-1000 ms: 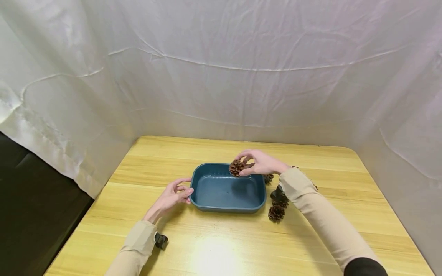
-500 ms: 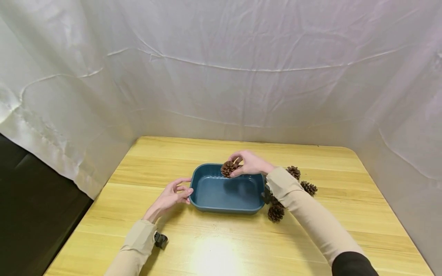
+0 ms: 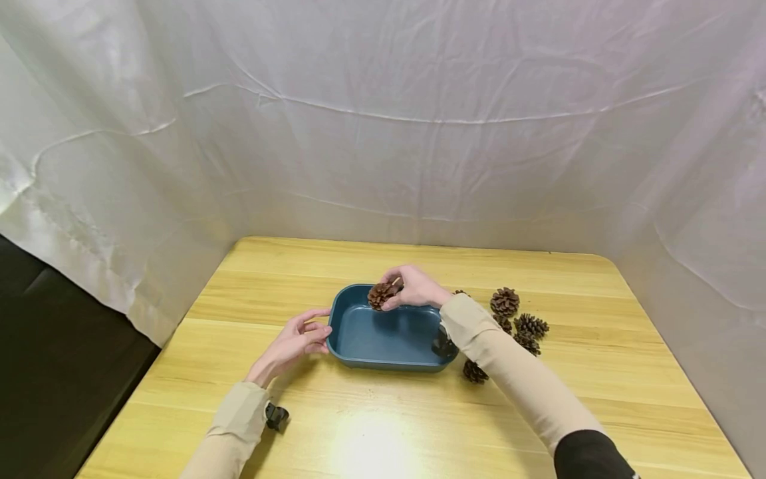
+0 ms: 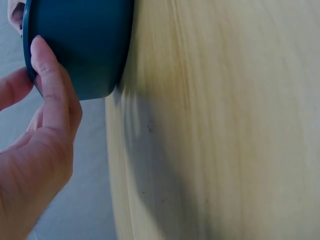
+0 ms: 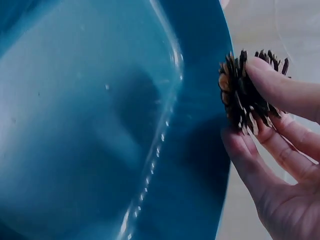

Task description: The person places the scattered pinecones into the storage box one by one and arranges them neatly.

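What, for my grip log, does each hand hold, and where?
Right hand: pine cone, by its outer scales. Left hand: blue tray, by its left rim.

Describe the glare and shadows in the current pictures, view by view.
Head view: a white glare patch washes out the wood grain of the table at the bottom centre. Left wrist view: a long, soft-edged shadow runs down the tabletop, to the right of the left hand in the picture. Right wrist view: bright highlights dot the inside of the blue tray, with dark shadow on its wall.
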Demonstrator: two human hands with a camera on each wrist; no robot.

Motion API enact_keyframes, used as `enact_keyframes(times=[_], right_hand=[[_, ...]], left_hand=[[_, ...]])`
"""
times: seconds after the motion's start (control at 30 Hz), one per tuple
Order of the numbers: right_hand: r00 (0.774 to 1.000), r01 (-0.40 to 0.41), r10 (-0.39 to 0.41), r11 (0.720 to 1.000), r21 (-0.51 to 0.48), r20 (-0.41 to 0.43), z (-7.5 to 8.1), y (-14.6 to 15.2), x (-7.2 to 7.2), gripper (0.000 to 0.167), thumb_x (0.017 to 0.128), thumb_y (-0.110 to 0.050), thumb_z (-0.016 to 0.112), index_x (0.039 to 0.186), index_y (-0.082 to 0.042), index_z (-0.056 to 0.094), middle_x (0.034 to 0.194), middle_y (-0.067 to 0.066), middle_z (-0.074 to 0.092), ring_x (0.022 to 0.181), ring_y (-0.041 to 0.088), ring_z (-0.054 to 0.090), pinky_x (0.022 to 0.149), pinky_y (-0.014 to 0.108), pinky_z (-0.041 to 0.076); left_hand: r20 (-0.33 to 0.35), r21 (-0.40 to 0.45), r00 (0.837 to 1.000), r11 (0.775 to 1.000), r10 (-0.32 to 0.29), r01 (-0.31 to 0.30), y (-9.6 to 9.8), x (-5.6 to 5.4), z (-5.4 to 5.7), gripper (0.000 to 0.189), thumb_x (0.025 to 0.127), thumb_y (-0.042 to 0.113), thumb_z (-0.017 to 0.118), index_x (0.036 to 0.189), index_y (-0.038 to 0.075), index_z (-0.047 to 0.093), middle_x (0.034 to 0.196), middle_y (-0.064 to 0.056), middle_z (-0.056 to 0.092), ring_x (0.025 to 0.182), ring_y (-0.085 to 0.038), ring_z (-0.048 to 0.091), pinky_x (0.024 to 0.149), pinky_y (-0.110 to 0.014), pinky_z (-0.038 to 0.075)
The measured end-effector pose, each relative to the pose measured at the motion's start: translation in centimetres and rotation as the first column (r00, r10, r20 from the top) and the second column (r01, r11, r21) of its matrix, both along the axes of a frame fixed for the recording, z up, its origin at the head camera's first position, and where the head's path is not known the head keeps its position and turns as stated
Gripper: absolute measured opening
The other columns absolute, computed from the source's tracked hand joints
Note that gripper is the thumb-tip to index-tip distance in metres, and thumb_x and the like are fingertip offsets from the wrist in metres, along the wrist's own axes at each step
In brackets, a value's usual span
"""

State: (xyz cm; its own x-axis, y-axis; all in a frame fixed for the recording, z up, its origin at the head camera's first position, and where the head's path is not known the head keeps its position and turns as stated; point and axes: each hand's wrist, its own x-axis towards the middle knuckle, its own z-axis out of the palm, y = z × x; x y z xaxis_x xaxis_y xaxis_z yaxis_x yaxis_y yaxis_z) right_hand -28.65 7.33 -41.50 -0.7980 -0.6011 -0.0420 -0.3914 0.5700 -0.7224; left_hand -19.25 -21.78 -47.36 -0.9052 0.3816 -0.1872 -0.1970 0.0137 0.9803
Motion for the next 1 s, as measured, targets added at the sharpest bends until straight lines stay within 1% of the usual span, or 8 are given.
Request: enact_keyframes(times=[0.13,0.27,0.47,0.57,0.63,0.7,0.8,1.0], right_hand=[[1.0,0.014,-0.014,1.0,-0.001,-0.015,-0.3,-0.8,0.1,0.044,0.075,-0.013,0.09,0.113,-0.002,0.07,0.109,0.014,0.072,0.085,0.018,0.066,0.075,0.025,0.054],[1.0,0.012,-0.012,1.0,-0.019,0.0,-0.8,-1.5,0.2,0.044,0.075,-0.013,0.089,0.113,-0.002,0.07,0.108,0.014,0.072,0.077,0.017,0.061,0.069,0.022,0.051],[0.999,0.015,-0.014,0.999,-0.031,0.032,-1.4,-2.2,0.3,0.043,0.076,-0.014,0.089,0.112,-0.002,0.068,0.107,0.014,0.069,0.078,0.016,0.059,0.072,0.022,0.052],[1.0,0.011,-0.01,0.999,-0.04,0.028,-1.7,-2.5,0.3,0.041,0.078,-0.015,0.088,0.111,-0.002,0.068,0.105,0.014,0.068,0.077,0.015,0.058,0.071,0.025,0.054],[0.999,0.008,-0.006,0.998,-0.058,0.042,-1.9,-2.6,0.4,0.041,0.079,-0.015,0.087,0.112,-0.001,0.068,0.104,0.015,0.066,0.074,0.015,0.06,0.071,0.03,0.059],[0.998,0.009,-0.004,0.997,-0.082,0.07,-2.1,-2.8,0.4,0.041,0.08,-0.014,0.086,0.112,0.0,0.067,0.104,0.017,0.065,0.072,0.015,0.061,0.07,0.037,0.063],[0.992,0.025,-0.009,0.992,-0.12,0.127,-2.3,-3.0,0.6,0.041,0.081,-0.012,0.085,0.115,0.002,0.066,0.105,0.019,0.063,0.072,0.017,0.064,0.07,0.046,0.065],[0.981,0.063,-0.033,0.986,-0.157,0.191,-2.8,-3.2,0.6,0.039,0.085,-0.011,0.082,0.117,0.002,0.064,0.104,0.016,0.062,0.074,0.017,0.065,0.072,0.044,0.065]], left_hand=[[-0.001,0.0,1.0,1.0,0.006,-0.006,0.0,0.1,0.0,0.059,0.101,0.003,0.056,0.152,-0.008,0.029,0.095,0.001,0.06,0.077,-0.006,0.063,0.08,-0.026,0.063],[0.008,0.005,1.0,1.0,0.009,-0.009,0.0,0.1,0.1,0.06,0.1,0.002,0.057,0.152,-0.008,0.029,0.095,0.002,0.06,0.078,-0.006,0.063,0.08,-0.027,0.063],[0.017,0.01,1.0,1.0,0.008,-0.008,0.0,0.0,0.2,0.061,0.099,0.002,0.058,0.152,-0.008,0.029,0.096,0.0,0.06,0.078,-0.007,0.063,0.08,-0.027,0.063],[0.021,0.011,1.0,1.0,0.006,-0.006,0.0,-0.1,0.1,0.061,0.099,0.003,0.058,0.152,-0.008,0.029,0.098,-0.001,0.06,0.079,-0.007,0.064,0.08,-0.026,0.063],[0.022,0.009,1.0,1.0,0.005,-0.005,0.1,-0.1,0.1,0.06,0.1,0.003,0.058,0.152,-0.007,0.03,0.099,-0.002,0.06,0.079,-0.007,0.064,0.08,-0.026,0.063],[0.018,0.005,1.0,1.0,0.001,-0.001,0.1,-0.2,0.0,0.06,0.1,0.003,0.058,0.152,-0.008,0.03,0.1,-0.002,0.06,0.08,-0.007,0.064,0.081,-0.027,0.064],[0.014,0.003,1.0,1.0,-0.006,0.006,0.1,-0.3,-0.1,0.06,0.1,0.004,0.058,0.152,-0.008,0.031,0.1,-0.002,0.059,0.081,-0.008,0.064,0.081,-0.027,0.064],[0.011,0.007,1.0,1.0,-0.016,0.016,0.1,-0.3,-0.2,0.061,0.1,0.004,0.059,0.152,-0.009,0.029,0.1,-0.001,0.06,0.081,-0.007,0.064,0.081,-0.026,0.063]])
